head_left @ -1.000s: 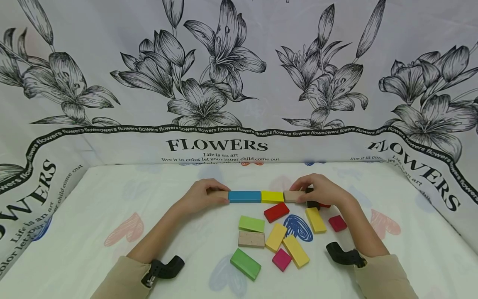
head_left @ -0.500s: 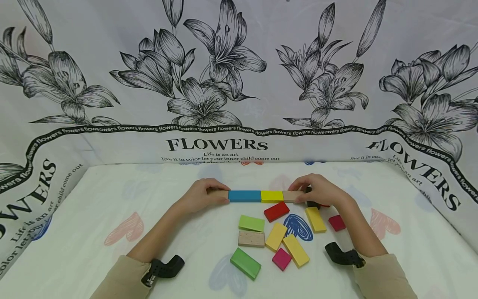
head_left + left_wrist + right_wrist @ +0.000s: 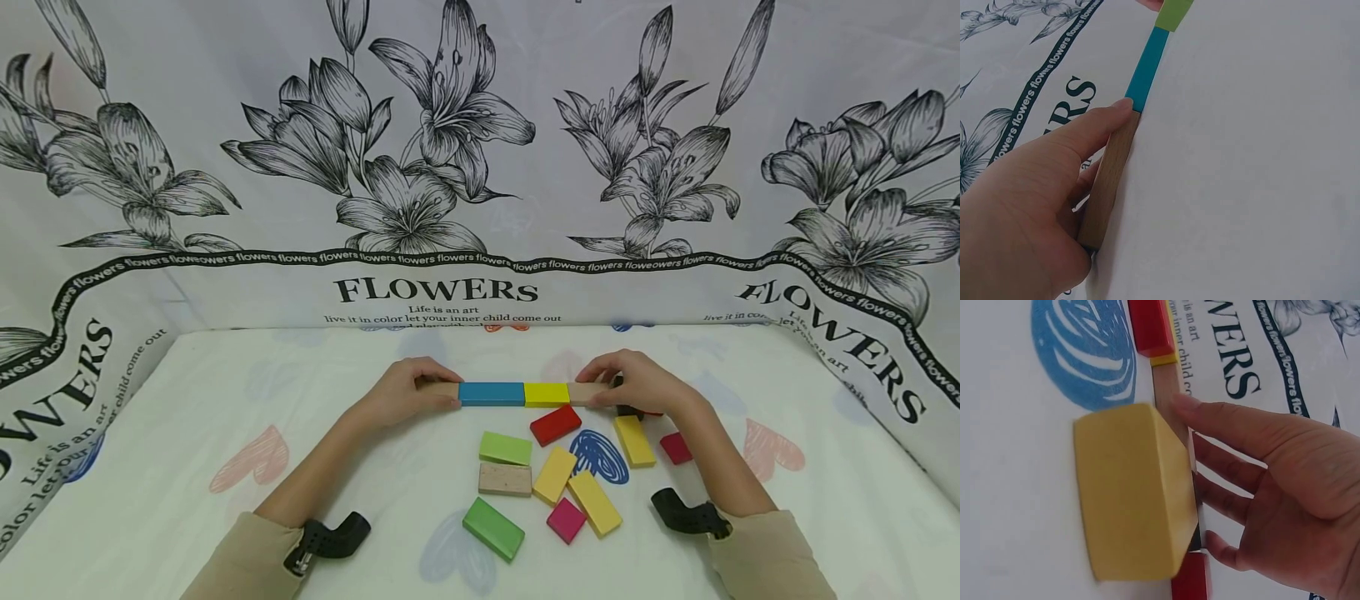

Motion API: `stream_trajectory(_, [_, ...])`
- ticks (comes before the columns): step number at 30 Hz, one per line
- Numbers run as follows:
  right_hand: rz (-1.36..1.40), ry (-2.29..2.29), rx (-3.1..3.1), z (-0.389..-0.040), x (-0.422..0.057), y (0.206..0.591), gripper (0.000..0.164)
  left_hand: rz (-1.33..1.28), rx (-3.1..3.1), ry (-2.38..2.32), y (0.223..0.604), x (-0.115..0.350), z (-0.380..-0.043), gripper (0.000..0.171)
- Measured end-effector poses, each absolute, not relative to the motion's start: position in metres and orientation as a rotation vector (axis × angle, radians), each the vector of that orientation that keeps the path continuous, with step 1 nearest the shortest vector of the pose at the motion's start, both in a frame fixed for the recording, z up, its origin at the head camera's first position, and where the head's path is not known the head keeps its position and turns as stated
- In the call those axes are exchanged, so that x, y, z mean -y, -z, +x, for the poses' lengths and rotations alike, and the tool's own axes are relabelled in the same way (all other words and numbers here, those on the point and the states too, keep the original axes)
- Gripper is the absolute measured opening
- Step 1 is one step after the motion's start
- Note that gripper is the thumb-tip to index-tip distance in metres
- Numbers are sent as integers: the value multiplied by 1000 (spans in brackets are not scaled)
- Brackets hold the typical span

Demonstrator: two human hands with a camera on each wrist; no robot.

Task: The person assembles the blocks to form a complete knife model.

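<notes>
My left hand [image 3: 397, 396] pinches a plain wooden block [image 3: 1110, 178] between thumb and fingers at the left end of a row. A blue block [image 3: 491, 394] abuts it, followed by a yellow block [image 3: 547, 395]. At the row's right side, my right hand [image 3: 645, 385] grips another plain wooden block [image 3: 587, 393], its thumb on the near face and fingers behind. Under that hand a black block [image 3: 628, 409] and a red block [image 3: 1190, 578] are partly hidden. In the right wrist view, a yellow block [image 3: 1129, 494] covers part of the row.
Loose blocks lie nearer on the white cloth: red [image 3: 556, 426], light green [image 3: 506, 448], wooden [image 3: 505, 480], green [image 3: 493, 529], pink [image 3: 566, 521], dark pink [image 3: 677, 448] and several yellow ones [image 3: 595, 503]. A flower-printed cloth wall [image 3: 247, 292] stands behind.
My right hand has shifted very slightly left with the wooden block, which sits closer against the yellow one. My left hand and the loose blocks look unmoved.
</notes>
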State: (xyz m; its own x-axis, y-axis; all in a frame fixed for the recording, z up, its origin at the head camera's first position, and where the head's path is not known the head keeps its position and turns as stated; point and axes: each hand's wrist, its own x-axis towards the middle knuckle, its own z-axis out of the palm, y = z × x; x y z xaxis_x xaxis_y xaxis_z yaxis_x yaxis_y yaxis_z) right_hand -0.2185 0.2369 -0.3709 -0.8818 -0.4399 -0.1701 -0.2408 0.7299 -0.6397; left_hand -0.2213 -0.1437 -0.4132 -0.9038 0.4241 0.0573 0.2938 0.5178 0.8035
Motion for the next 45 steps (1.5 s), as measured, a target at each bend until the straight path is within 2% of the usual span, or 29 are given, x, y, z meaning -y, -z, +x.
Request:
stream_trajectory(12, [-540, 905, -2666, -218, -219, 379, 34, 638, -2604, -1337, 414, 144, -222, 33])
stream_trajectory(37, [-552, 925, -2682, -217, -217, 380, 31, 709, -2603, -1358, 415, 144, -226, 32])
stream_trajectory(45, [-573, 913, -2686, -217, -220, 377, 38, 743, -2623, -1344, 417, 144, -228, 31])
